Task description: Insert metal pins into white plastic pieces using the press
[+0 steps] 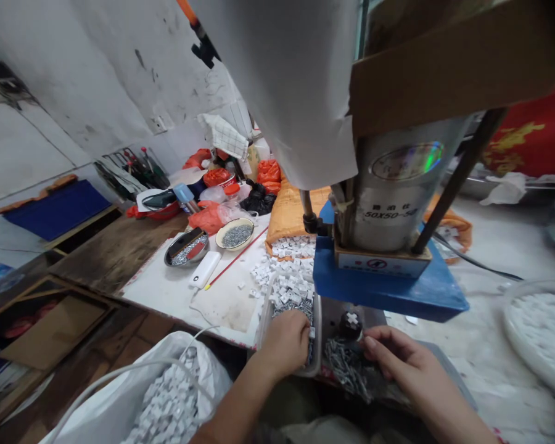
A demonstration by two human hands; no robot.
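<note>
Right hand beside upward-facing white piece

My workbench
It carries a press, two bowls, white blocks and a tray.

**A cluttered workshop corner**

A grey-white plastered wall, stained and scuffed, ran along the back of the room. Below it stood a dark, worn wooden bench with a blue board leaning near the wall. A white sheet covered part of the bench top. Open wooden shelving sat lower left, holding cardboard. To the right, a pale, dusty tabletop stretched away, and a red cloth with gold print hung behind it. The light was dim and even.
</note>
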